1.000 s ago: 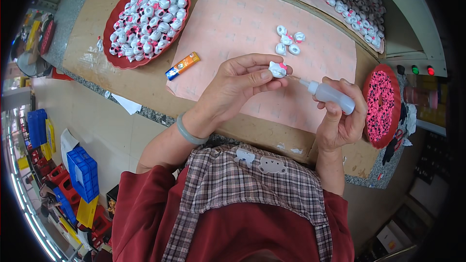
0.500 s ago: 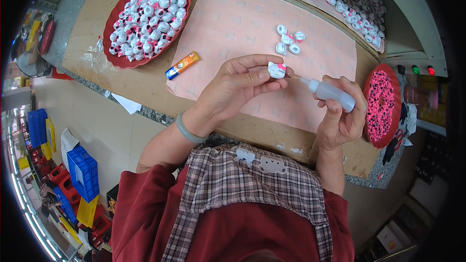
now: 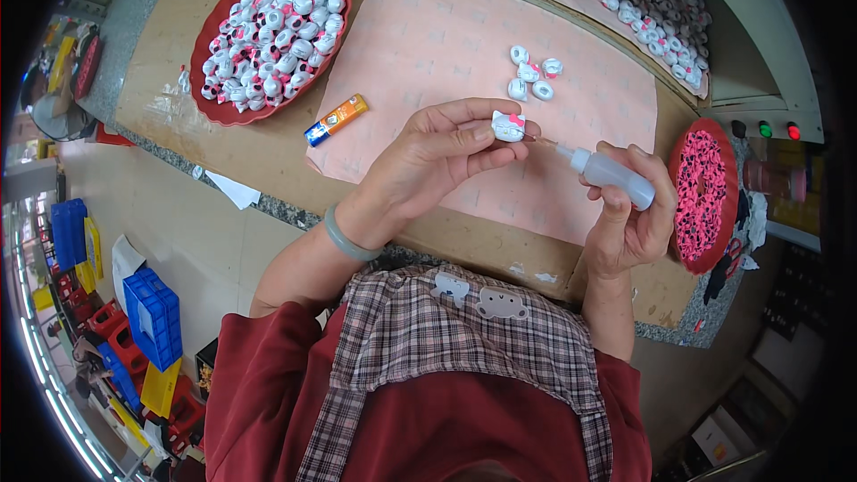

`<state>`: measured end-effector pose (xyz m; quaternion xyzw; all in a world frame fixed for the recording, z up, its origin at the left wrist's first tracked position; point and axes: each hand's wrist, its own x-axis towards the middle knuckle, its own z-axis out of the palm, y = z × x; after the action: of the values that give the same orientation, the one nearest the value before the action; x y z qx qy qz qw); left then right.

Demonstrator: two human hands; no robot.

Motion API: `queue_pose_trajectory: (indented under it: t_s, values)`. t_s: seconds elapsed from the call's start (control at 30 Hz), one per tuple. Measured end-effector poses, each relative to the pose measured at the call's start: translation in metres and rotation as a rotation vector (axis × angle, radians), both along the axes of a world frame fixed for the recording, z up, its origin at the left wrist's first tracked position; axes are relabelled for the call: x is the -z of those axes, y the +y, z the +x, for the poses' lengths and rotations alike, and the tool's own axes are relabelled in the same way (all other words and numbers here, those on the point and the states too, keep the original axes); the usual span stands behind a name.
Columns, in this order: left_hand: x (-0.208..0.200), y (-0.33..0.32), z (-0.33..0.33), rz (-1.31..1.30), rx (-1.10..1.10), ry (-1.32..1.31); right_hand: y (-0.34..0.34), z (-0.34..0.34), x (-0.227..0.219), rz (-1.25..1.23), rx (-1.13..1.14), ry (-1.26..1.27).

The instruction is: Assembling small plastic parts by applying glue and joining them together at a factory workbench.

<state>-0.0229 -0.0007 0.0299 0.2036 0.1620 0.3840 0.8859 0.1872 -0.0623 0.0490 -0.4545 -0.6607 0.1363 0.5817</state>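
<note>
Between thumb and fingers, my left hand (image 3: 446, 147) pinches a small white cat-head figure (image 3: 508, 128) with a pink bow. My right hand (image 3: 629, 219) is wrapped round a translucent squeeze bottle (image 3: 618, 178), tilted so its thin needle tip points left at the figure's right side. Whether the tip touches the figure I cannot tell. Beyond the hands, several loose white figures (image 3: 528, 73) lie in a cluster on the pink paper sheet (image 3: 420, 45). An orange and blue tube box (image 3: 336, 120) rests at the sheet's left edge.
At the back left stands a red scalloped bowl (image 3: 202, 103) heaped with white and pink figures. A red dish (image 3: 725, 241) of small pink and black pieces sits at the right. A metal-framed box (image 3: 759, 62) at the back right houses rows of pieces. Blue crates (image 3: 152, 317) stand lower left.
The bottle in my right hand has shifted very slightly right and down. My left hand still holds the figure in nearly the same place.
</note>
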Motion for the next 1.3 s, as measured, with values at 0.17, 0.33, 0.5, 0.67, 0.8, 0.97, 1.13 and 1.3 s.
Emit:
queue_pose_trajectory:
  t_s: [0.17,0.33,0.5,0.67,0.8,0.97,1.13,1.3]
  values:
    - [-0.0005,-0.0001,0.0002,0.023,-0.009,0.025,0.0009,-0.0009,0.0013,0.019,0.005,0.015]
    - [-0.0006,-0.0002,0.0005,0.03,-0.012,0.037,0.0009,-0.0002,0.0022,0.019,0.011,0.01]
    - [0.0011,0.0,0.0004,0.034,-0.013,0.052,0.0013,0.0006,0.0025,0.018,-0.002,-0.008]
    - [0.0022,0.0006,0.0001,0.045,-0.012,0.06,0.0039,-0.0002,0.0021,0.029,0.019,-0.057]
    - [0.0022,0.002,-0.0013,0.054,-0.017,0.072,0.0033,-0.0004,0.0018,0.011,0.017,-0.038]
    - [-0.0006,0.002,-0.0014,0.07,-0.037,0.106,0.0012,-0.002,-0.0003,-0.012,0.018,-0.025]
    - [0.002,0.0003,-0.0003,0.066,-0.044,0.117,0.0018,-0.0022,0.001,-0.022,0.007,-0.011]
    - [0.0031,-0.0001,0.0012,0.055,-0.038,0.131,0.0054,-0.0024,0.0005,-0.047,0.009,-0.113]
